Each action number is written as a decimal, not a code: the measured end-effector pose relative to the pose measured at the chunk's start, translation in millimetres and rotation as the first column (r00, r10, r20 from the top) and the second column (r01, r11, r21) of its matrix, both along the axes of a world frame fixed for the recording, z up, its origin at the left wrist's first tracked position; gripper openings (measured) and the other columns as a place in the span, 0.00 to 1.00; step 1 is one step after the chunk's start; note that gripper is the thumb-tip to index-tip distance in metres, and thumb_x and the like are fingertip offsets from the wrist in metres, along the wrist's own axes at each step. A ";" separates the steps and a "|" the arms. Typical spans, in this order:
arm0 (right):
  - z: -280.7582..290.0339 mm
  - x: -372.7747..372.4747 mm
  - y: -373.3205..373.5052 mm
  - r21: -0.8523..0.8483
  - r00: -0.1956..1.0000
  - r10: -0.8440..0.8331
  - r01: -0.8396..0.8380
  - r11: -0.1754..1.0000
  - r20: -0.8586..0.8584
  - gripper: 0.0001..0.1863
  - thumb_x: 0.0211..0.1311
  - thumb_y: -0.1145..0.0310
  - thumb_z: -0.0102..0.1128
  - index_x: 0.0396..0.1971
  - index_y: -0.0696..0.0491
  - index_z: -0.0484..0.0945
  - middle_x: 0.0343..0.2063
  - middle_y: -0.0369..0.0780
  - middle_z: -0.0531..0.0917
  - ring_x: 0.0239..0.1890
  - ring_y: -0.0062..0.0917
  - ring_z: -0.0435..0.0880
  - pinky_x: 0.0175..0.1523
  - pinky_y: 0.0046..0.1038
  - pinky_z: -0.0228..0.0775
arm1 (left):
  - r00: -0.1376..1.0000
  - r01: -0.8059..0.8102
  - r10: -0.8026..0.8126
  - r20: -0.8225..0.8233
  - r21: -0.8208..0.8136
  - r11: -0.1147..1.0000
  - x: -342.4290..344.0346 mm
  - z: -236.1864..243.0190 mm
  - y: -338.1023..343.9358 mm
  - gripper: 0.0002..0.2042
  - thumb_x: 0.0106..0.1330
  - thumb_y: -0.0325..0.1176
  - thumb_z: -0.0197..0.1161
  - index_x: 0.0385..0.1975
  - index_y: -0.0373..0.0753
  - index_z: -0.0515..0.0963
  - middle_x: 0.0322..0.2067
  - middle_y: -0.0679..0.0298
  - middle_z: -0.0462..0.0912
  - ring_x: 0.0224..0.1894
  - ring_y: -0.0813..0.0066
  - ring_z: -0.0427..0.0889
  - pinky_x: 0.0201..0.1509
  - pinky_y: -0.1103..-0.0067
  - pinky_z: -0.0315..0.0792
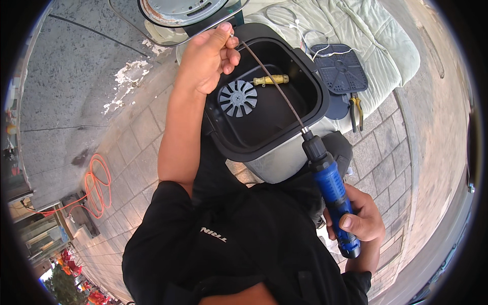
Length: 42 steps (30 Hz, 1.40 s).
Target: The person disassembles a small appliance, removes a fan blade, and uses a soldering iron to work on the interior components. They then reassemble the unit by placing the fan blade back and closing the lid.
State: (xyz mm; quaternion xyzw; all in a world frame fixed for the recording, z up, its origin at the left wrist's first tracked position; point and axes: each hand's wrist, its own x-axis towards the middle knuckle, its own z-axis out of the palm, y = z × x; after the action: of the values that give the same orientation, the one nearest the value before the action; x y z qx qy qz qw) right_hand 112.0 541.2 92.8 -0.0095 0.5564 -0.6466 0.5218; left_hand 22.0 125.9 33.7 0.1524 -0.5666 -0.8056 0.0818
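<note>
Right hand (pixel 363 216): fingers and thumb wrapped around the lower body of a blue power screwdriver (pixel 333 185), a full, firm-looking grip. Tool slants away from the body, long bit (pixel 283 95) crossing above the black pan (pixel 259 122); that length probably lets the heavy motor end stay close to the lap.

Left hand (pixel 208 58): raised over the pan's far left corner, thumb and forefinger pinched together on what looks like a small metal piece (pixel 232 35), just beside the bit's tip. Too small to name; likely pinched by the fingertips to leave the bit a clear line.

Pan sits before the knees, apparently serving as a catch tray: grey fan wheel (pixel 238 98) flat inside, hand screwdriver with yellow handle (pixel 282 79) beside it, walls stopping both from rolling off. Pale padded quilt (pixel 381 43) to the right carries a dark slotted plate (pixel 340 73) and, at its edge, pliers (pixel 352 113), perhaps for easy right-hand reach.

Count: hands two, power screwdriver one, bit one, pan one, fan wheel one, hand screwdriver one, slotted plate one, pliers one pair
</note>
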 end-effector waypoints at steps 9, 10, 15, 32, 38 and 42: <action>-8.9 3.0 14.5 -0.003 0.992 -0.105 0.105 0.995 -0.076 0.50 0.58 0.51 0.80 0.71 0.65 0.66 0.31 0.41 0.82 0.28 0.23 0.84 0.35 0.25 0.77 | 0.853 0.520 -0.169 0.493 -0.780 0.348 -37.1 -58.7 2.2 0.19 0.76 0.45 0.65 0.36 0.30 0.82 0.26 0.62 0.83 0.24 0.72 0.83 0.33 0.73 0.78; -10.2 3.0 13.1 0.000 0.990 -0.113 0.113 0.994 -0.084 0.50 0.59 0.51 0.80 0.72 0.64 0.66 0.31 0.41 0.82 0.28 0.23 0.84 0.35 0.25 0.77 | 0.827 0.562 -0.115 0.550 -0.807 0.184 -38.4 -44.1 17.0 0.17 0.76 0.44 0.64 0.37 0.32 0.84 0.29 0.55 0.87 0.27 0.63 0.87 0.40 0.69 0.80; -14.4 0.2 6.2 0.006 0.982 -0.123 0.125 0.992 -0.145 0.51 0.56 0.47 0.80 0.68 0.68 0.66 0.28 0.44 0.83 0.21 0.27 0.84 0.29 0.28 0.78 | 0.940 0.340 -0.069 0.335 -0.891 0.301 -19.2 -26.9 9.7 0.21 0.78 0.43 0.62 0.60 0.33 0.79 0.40 0.54 0.90 0.32 0.67 0.89 0.43 0.73 0.81; 0.0 -72.3 -96.1 -0.069 0.989 0.118 -0.124 0.990 -0.086 0.41 0.70 0.54 0.73 0.71 0.64 0.65 0.32 0.38 0.81 0.29 0.23 0.85 0.37 0.26 0.78 | 0.780 -0.575 0.407 -0.475 -0.289 0.765 3.6 -26.5 -98.6 0.55 0.55 0.35 0.85 0.77 0.29 0.52 0.71 0.45 0.66 0.73 0.53 0.69 0.73 0.60 0.69; -5.5 -84.9 -114.9 -0.028 0.981 0.159 -0.163 0.986 -0.112 0.41 0.70 0.54 0.72 0.72 0.62 0.65 0.33 0.36 0.81 0.29 0.21 0.84 0.37 0.25 0.78 | 0.731 -0.495 0.321 -0.603 -0.144 0.857 -17.8 -18.6 -95.4 0.45 0.59 0.24 0.79 0.75 0.27 0.58 0.67 0.49 0.74 0.67 0.62 0.76 0.68 0.67 0.74; -5.4 -89.0 -126.3 0.008 0.981 0.150 -0.150 0.989 -0.121 0.40 0.70 0.55 0.72 0.72 0.61 0.65 0.34 0.36 0.81 0.29 0.20 0.84 0.37 0.25 0.78 | 0.717 -0.555 0.417 -0.558 -0.096 0.826 -21.8 -27.1 -96.0 0.40 0.61 0.23 0.78 0.72 0.27 0.64 0.62 0.52 0.79 0.62 0.66 0.80 0.66 0.70 0.75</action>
State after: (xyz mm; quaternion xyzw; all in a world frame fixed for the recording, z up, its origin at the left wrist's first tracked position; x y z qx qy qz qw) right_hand 23.0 414.9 87.4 -0.0910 0.5844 -0.6039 0.5344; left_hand 0.2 29.8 6.6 0.0643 -0.5617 -0.6851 0.4593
